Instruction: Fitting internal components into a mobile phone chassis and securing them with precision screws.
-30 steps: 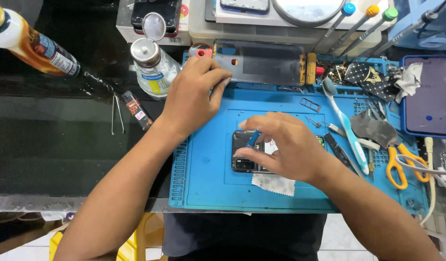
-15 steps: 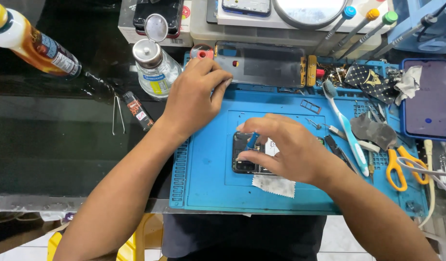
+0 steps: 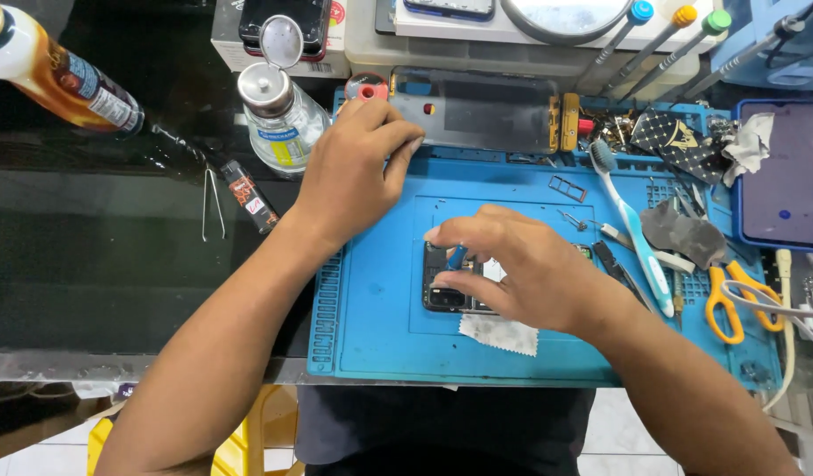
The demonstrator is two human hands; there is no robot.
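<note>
Phone repair, mid-disassembly: the phone (image 3: 451, 286) lies opened, dark innards exposed, at the middle of the blue rubbery mat (image 3: 371, 300) on the glossy black surface, its flat grey back cover (image 3: 477, 110) already off and set at the mat's far edge. The right hand (image 3: 512, 269) covers the phone, fingers pinched on a small blue tool (image 3: 457, 256); the left hand (image 3: 354, 167) rests by the cover, fingers loosely curled, holding nothing visible. Parts remain inside, so work seems unfinished.
</note>
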